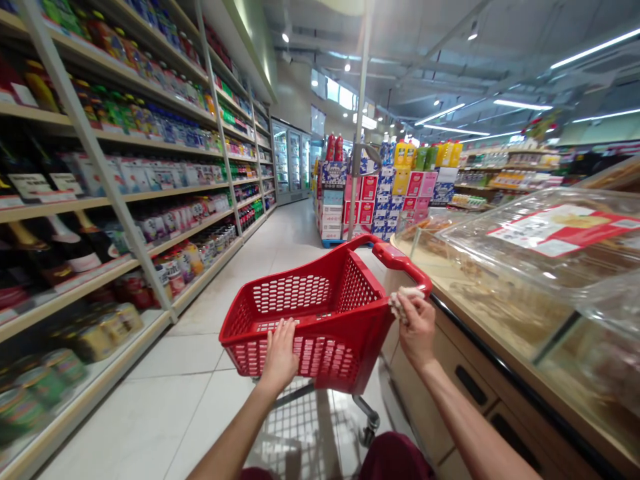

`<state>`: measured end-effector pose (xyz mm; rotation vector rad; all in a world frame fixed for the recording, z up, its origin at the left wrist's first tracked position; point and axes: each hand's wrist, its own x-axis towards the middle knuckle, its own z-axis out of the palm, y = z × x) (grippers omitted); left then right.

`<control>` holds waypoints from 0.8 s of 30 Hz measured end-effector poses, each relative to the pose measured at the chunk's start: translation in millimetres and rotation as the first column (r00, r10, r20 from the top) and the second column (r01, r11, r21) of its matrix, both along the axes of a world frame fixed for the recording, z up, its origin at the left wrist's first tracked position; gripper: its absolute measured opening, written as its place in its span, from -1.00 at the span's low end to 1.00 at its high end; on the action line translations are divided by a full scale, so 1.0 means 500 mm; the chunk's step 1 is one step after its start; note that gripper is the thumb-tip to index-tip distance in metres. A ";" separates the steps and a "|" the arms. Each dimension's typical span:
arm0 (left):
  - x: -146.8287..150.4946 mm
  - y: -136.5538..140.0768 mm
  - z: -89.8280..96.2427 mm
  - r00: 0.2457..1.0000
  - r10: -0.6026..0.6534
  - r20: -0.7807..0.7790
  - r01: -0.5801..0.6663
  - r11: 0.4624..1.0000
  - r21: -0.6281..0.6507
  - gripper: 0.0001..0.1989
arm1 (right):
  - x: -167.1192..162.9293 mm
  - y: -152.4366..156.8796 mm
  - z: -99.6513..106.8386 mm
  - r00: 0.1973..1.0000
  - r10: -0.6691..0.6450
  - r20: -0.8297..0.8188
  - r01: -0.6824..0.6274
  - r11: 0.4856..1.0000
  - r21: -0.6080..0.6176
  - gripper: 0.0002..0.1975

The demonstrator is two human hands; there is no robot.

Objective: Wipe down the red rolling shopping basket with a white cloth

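Left hand (283, 350) laid open on the near side rim of the red shopping cart (369, 360), at the centre of the frame, fingers extended and pointing up the picture; I have it touching the plastic without grasping it. Right hand (417, 327), just right of centre, is closed in a pinch on a crumpled whitish cloth (399, 303), which I see pressed at the near end of the cart's handle (397, 257). I can't tell from my feed whether it is fabric or paper. The cart stands upright, its perforated basket reaching towards centre left and its handle towards the right. Below it I can make out a caster (369, 433), and beside that, at the bottom edge, a dark red-clad knee (395, 460).

Pale floor tiles (170, 387) fill the lower left around the cart. Along the left of my view run shelves (93, 147) of bottles, packs and cans, rather blurred at the edge. On the right, close beside the handle, I have a wooden bench (463, 380) with clear covers (465, 233) and a red-and-white sign (565, 230). Stacked drink cartons (367, 190) stand at upper centre, with glass-door fridges (289, 157) left of them.
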<state>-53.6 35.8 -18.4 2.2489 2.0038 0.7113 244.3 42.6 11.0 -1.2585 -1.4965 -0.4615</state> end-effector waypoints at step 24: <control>-0.018 -0.029 0.046 0.998 -0.035 -0.059 0.023 0.982 -0.186 -0.29 | -0.143 -0.022 -0.062 0.967 0.156 0.203 -0.111 0.970 -0.215 -0.68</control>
